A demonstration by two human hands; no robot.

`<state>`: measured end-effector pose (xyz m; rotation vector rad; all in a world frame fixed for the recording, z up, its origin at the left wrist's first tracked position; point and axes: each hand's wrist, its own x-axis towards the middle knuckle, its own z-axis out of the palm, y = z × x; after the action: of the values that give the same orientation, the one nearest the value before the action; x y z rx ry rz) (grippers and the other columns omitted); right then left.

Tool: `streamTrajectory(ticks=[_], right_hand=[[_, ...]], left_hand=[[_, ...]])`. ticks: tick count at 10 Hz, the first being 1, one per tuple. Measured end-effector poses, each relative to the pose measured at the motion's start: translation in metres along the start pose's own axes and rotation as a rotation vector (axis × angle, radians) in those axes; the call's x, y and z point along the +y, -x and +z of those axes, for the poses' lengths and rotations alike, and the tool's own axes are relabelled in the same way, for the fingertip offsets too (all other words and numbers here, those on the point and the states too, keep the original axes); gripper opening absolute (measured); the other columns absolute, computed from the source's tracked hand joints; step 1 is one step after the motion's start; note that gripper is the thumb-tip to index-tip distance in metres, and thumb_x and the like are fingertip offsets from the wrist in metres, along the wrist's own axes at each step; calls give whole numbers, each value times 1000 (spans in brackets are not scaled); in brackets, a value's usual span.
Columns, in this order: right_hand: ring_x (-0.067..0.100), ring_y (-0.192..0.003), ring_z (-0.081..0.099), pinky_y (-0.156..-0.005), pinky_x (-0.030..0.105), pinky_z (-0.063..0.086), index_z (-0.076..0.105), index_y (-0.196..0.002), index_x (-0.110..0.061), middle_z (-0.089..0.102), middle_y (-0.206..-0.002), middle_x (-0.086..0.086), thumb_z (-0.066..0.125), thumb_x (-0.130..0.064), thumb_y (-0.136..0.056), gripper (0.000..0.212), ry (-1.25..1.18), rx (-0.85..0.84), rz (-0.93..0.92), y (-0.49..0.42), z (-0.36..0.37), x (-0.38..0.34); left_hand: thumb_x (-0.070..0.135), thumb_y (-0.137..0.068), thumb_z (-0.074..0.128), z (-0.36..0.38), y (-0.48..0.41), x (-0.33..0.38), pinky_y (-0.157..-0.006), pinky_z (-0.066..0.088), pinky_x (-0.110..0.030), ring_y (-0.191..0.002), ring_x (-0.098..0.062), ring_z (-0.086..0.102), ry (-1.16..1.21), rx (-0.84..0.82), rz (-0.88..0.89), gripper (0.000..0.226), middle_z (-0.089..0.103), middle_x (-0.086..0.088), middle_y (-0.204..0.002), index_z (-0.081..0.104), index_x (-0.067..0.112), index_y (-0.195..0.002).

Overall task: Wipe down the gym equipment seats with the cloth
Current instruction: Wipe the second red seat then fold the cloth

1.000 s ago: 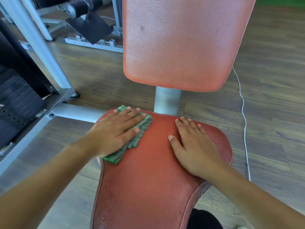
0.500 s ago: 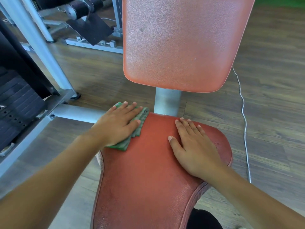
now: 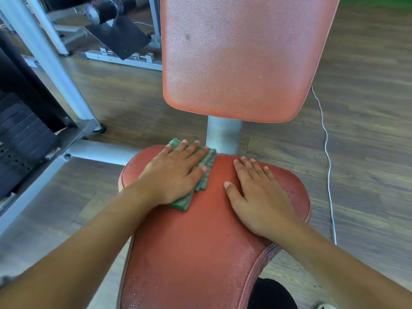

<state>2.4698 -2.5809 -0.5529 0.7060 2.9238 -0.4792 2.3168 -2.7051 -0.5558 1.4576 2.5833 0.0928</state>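
Observation:
A red padded seat (image 3: 200,241) fills the lower middle of the head view, with its red backrest (image 3: 240,59) upright behind it. My left hand (image 3: 176,172) presses flat on a folded green cloth (image 3: 204,175) at the seat's rear left. The cloth shows past my fingers and under my palm. My right hand (image 3: 258,192) rests flat on the seat's right side, fingers straight, holding nothing. Small water drops sit on the seat's front.
A grey post (image 3: 224,137) joins seat and backrest. Grey machine frame (image 3: 44,59) and a black weight stack (image 3: 20,139) stand at left. A white cable (image 3: 327,157) runs along the wooden floor (image 3: 367,130) at right. Another machine (image 3: 116,25) stands behind.
My left hand slid the cloth to the seat's rear left edge and then back toward the middle. My right hand has stayed in place.

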Motion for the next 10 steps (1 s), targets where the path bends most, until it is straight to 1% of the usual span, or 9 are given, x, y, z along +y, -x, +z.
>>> streamTrajectory(ticks=[1, 2, 3, 4, 6, 7, 8, 9, 10], right_hand=[[11, -147, -5, -119, 30, -7, 4, -154, -18, -1, -162, -1, 20, -47, -100, 63, 1, -4, -4, 0, 1, 1], [11, -147, -6, -119, 31, -7, 4, -154, -18, -2, -162, -1, 19, -47, -100, 63, -13, -2, -7, 1, 1, 2], [11, -147, -5, -119, 31, -7, 5, -154, -18, -1, -162, -1, 19, -47, -100, 63, -13, -2, -6, 1, 0, 2], [11, -148, -4, -119, 31, -6, 6, -154, -18, 0, -162, -1, 21, -47, -100, 63, -7, 4, -6, 1, 0, 1], [10, -147, -5, -118, 29, -7, 5, -154, -19, -1, -162, -2, 21, -47, -100, 63, -6, -1, -8, 1, 0, 2], [10, -148, -4, -118, 29, -7, 6, -154, -18, 0, -162, -1, 20, -48, -100, 63, -11, -1, -8, 2, 0, 1], [11, -148, -3, -119, 30, -6, 7, -154, -17, 1, -162, -1, 20, -47, -100, 63, -3, 0, -9, 2, 0, 1], [12, -148, -3, -119, 30, -6, 7, -154, -17, 2, -162, 0, 20, -46, -100, 63, 11, -6, -10, 2, -1, 0], [12, -148, -3, -118, 30, -6, 7, -154, -16, 2, -162, 0, 22, -46, -101, 63, 7, -12, -22, 1, -4, 0]], left_hand=[[64, -72, -9, 1, 27, -2, -112, -13, -21, -143, 0, -12, 53, -3, 98, 82, -11, 21, -153, 0, 39, -149], [66, -71, -8, -3, 29, -25, -113, -10, -22, -144, -2, -8, 54, 6, 7, 84, -5, 20, -155, 5, 39, -150], [60, -79, 1, -3, 0, -25, -117, -1, -31, -147, -12, 1, 13, -9, -106, 78, 6, 8, -160, 10, 33, -152], [53, -82, 5, -1, -9, 1, -117, 0, -34, -147, -15, 2, -17, -3, -50, 74, 6, 5, -161, 9, 29, -152], [63, -76, -5, 0, 55, 2, -115, -12, -22, -143, 3, -11, 132, 30, 114, 78, -5, 22, -154, 6, 40, -149], [65, -73, -3, -2, 46, -26, -115, -8, -23, -145, -3, -3, 133, 46, 16, 82, 5, 17, -157, 12, 37, -149], [63, -75, 1, -1, 4, -39, -118, 5, -32, -146, -15, 12, 59, 40, -127, 86, 20, 5, -158, 21, 28, -151], [54, -81, 10, 2, -33, -20, -114, 21, -37, -137, -20, 33, -13, 30, -78, 75, 39, -2, -149, 34, 24, -146], [54, -84, 13, 6, -40, -5, -110, 27, -39, -134, -20, 37, 8, 16, 68, 71, 42, 0, -147, 34, 27, -146]])
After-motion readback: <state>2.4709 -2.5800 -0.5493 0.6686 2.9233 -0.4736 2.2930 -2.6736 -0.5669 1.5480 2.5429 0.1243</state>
